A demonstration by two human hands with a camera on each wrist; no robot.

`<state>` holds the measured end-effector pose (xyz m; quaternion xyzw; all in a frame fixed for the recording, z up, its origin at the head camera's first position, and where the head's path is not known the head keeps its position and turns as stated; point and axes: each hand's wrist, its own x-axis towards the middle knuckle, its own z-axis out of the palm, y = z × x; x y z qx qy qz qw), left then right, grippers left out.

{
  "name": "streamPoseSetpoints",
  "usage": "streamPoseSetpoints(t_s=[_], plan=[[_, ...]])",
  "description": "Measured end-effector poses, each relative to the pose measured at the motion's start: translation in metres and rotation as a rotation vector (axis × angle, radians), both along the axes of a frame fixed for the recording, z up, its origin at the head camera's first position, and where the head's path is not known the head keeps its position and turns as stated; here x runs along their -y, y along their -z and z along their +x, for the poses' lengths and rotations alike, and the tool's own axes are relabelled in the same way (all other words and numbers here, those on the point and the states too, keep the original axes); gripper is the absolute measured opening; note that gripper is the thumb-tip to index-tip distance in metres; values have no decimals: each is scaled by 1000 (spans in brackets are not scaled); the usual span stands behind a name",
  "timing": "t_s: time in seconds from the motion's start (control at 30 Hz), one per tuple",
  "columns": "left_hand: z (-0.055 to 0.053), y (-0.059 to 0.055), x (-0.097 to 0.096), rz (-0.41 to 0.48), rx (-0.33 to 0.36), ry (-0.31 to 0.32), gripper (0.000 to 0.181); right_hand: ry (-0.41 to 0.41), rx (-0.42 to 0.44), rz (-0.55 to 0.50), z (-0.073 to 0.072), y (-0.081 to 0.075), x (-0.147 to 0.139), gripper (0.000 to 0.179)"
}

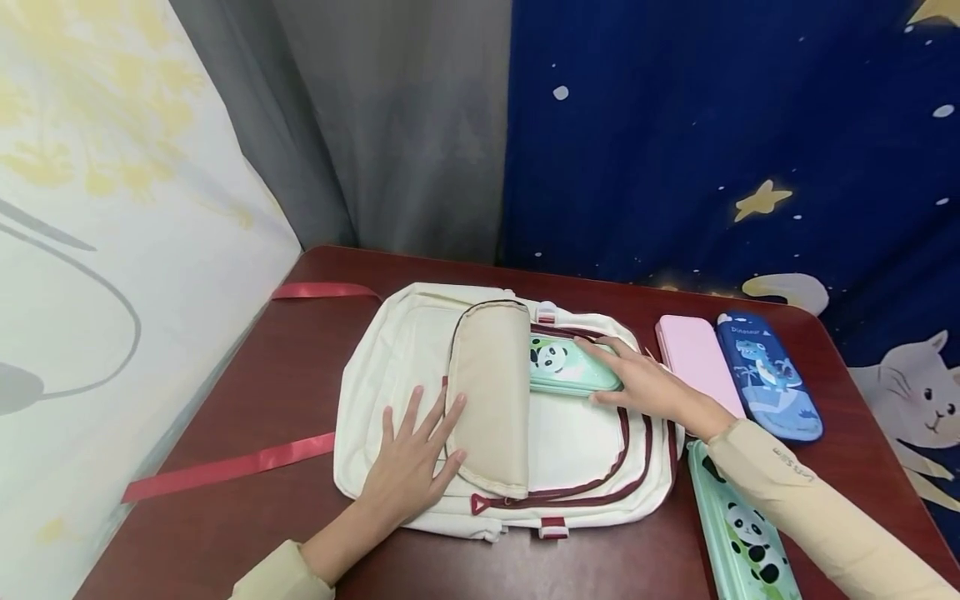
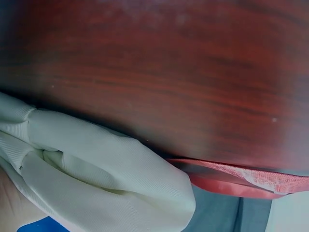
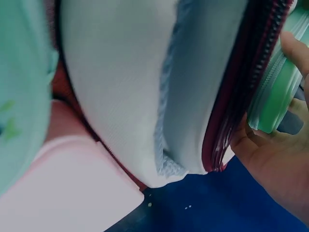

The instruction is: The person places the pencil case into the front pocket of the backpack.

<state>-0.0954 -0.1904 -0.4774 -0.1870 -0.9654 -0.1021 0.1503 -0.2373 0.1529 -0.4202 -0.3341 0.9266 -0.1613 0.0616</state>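
Observation:
A cream backpack (image 1: 375, 400) with dark red zippers lies flat on the table. Its front pocket is unzipped, and the beige inner side of the pocket flap (image 1: 491, 400) is folded back to the left. My left hand (image 1: 408, 467) rests with spread fingers on the backpack, fingertips on the flap's edge. In the head view, my right hand (image 1: 637, 379) grips the right end of a mint-green panda pencil case (image 1: 566, 367) at the pocket opening. The right wrist view shows thumb and fingers around the case's end (image 3: 275, 101). The flap overlaps the case's left end.
Right of the backpack lie a pink case (image 1: 697, 358) and a blue dinosaur case (image 1: 772, 383). Another green panda case (image 1: 750, 533) sits near the front, partly under the right sleeve. Red straps (image 1: 232, 465) stretch left across the brown table (image 1: 247, 400). Curtains (image 1: 405, 125) hang behind.

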Motion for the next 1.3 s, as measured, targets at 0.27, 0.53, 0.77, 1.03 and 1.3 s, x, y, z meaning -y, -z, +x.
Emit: streamPoseSetpoints(t_s=[0.27, 0.53, 0.77, 1.03, 1.3], plan=[[1, 2, 0, -8, 0, 1, 62, 50, -35, -66, -2, 7, 17, 80], [-1, 2, 0, 1, -8, 10, 62, 66, -6, -122, -4, 11, 38, 85], [-1, 2, -1, 7, -2, -2, 61, 120, 38, -144, -8, 11, 53, 97], [0, 3, -1, 5, -20, -11, 62, 66, 19, -99, -7, 3, 47, 93], [0, 2, 0, 1, -7, -20, 62, 65, -31, -65, 3, -16, 20, 73]])
